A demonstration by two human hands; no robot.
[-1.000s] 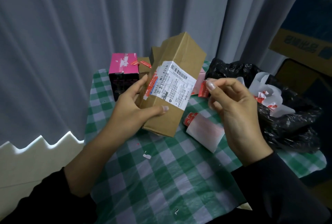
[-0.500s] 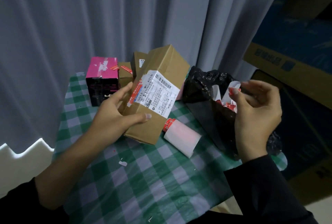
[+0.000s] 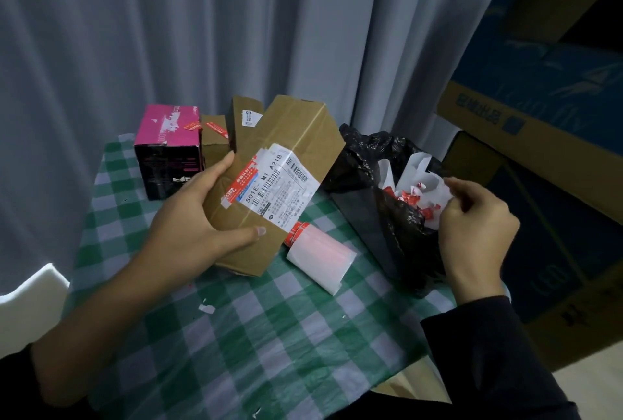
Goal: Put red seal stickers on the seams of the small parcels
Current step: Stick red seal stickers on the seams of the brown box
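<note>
Over the green checked tablecloth (image 3: pixel 236 335), the left forearm reaches in from 7 o'clock. The left hand (image 3: pixel 199 227) grips the tilted brown parcel (image 3: pixel 290 149), thumb across its front. A red seal sticker (image 3: pixel 241 183) sits at the label's edge. At 3 o'clock the right hand (image 3: pixel 472 227) hovers at the black bag (image 3: pixel 371 210), fingertips curled against white backing paper (image 3: pixel 419 163); whether they pinch it I cannot tell.

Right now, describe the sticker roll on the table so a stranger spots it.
Start at the green checked tablecloth. Between the brown parcel the left hand holds and the black bag lies a pale roll. It alone is a paper tube, red stickers at its far end.
</note>
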